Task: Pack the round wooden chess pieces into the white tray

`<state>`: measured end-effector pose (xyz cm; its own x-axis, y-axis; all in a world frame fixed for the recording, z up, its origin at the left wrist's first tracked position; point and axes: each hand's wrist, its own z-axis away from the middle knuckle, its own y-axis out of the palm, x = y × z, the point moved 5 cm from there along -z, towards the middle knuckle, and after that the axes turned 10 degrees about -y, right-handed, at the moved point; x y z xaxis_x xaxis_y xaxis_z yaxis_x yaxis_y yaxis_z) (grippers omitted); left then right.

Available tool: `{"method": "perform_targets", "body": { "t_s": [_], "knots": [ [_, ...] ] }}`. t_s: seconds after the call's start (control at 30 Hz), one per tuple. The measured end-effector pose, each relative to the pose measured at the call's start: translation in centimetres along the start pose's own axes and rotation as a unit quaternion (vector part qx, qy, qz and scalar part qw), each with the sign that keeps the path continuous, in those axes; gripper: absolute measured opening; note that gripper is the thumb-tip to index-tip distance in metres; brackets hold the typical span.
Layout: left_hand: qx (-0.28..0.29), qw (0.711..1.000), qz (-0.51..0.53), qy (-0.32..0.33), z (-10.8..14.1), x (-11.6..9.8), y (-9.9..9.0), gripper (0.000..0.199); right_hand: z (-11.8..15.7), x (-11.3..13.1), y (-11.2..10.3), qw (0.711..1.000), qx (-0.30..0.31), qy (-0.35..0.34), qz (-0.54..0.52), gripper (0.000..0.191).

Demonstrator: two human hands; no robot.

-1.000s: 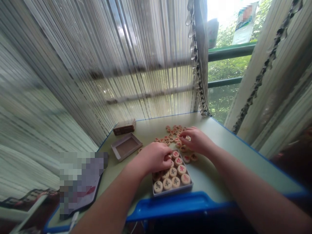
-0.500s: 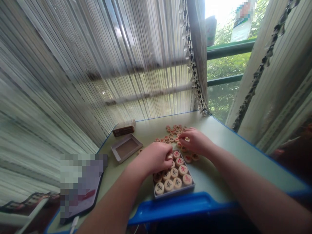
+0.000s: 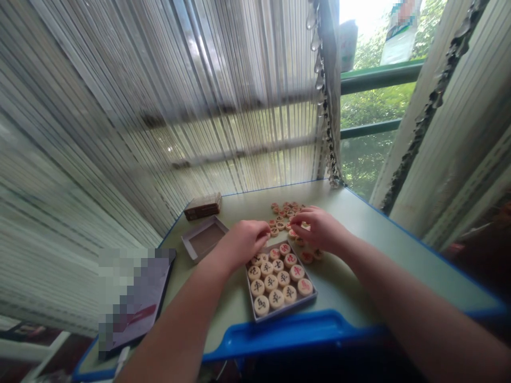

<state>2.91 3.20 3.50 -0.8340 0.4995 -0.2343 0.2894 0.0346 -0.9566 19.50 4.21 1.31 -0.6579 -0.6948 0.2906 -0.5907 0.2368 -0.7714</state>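
A shallow open box (image 3: 281, 310) near the table's front edge holds rows of round wooden pieces with black or red characters. Just beyond its far left corner is my left hand (image 3: 249, 239), fingers closed and pointing down at loose pieces; what they grip, if anything, is hidden. Loose round pieces (image 3: 280, 225) lie scattered behind the box. Over their right side hovers my right hand (image 3: 319, 227), thumb and forefinger bent toward a red-marked piece, with a gap between them.
An empty box lid (image 3: 194, 249) lies left of my left hand, with a brown box (image 3: 203, 206) behind it. A tablet (image 3: 139, 314) rests at the left edge. A blue tray edge (image 3: 287, 330) runs along the front. Curtains hang behind.
My left hand has moved up and left from over the box to the loose pieces, uncovering the rows in it. My right hand has barely moved.
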Motion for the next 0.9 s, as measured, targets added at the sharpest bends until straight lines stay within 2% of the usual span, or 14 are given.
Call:
{"method": "perform_targets", "body": {
  "t_s": [0.07, 0.13, 0.27, 0.37, 0.5, 0.77, 0.9],
  "knots": [
    [-0.03, 0.999, -0.013, -0.028, -0.2, 0.8, -0.4, 0.019, 0.0, 1.9, -0.5, 0.999, 0.009, -0.039, -0.034, 0.016],
    [-0.046, 0.997, -0.035, -0.055, -0.4, 1.6, -0.4, 0.019, 0.2, 4.2, -0.6, 0.993, 0.047, -0.087, -0.068, 0.017],
    [-0.041, 0.994, -0.057, -0.087, -0.9, 3.1, 0.4, 0.022, 0.9, 7.1, 0.3, 0.98, 0.124, -0.146, -0.056, 0.016],
    [-0.032, 0.993, -0.059, -0.092, -1.3, 3.9, 1.1, 0.025, 1.3, 7.2, 1.0, 0.978, 0.142, -0.151, -0.01, 0.017],
    [-0.037, 0.993, -0.059, -0.091, -1.5, 4.2, 1.5, 0.025, 1.4, 6.9, 1.5, 0.976, 0.158, -0.15, 0.002, 0.017],
    [-0.062, 0.995, -0.048, -0.058, -1.4, 3.7, 1.8, 0.021, 1.2, 7.3, 1.6, 0.975, 0.172, -0.14, 0.019, 0.015],
    [-0.048, 0.996, -0.045, -0.057, -1.4, 3.4, 2.0, 0.02, 1.3, 7.5, 1.8, 0.971, 0.188, -0.147, 0.017, 0.014]
  ]
}}
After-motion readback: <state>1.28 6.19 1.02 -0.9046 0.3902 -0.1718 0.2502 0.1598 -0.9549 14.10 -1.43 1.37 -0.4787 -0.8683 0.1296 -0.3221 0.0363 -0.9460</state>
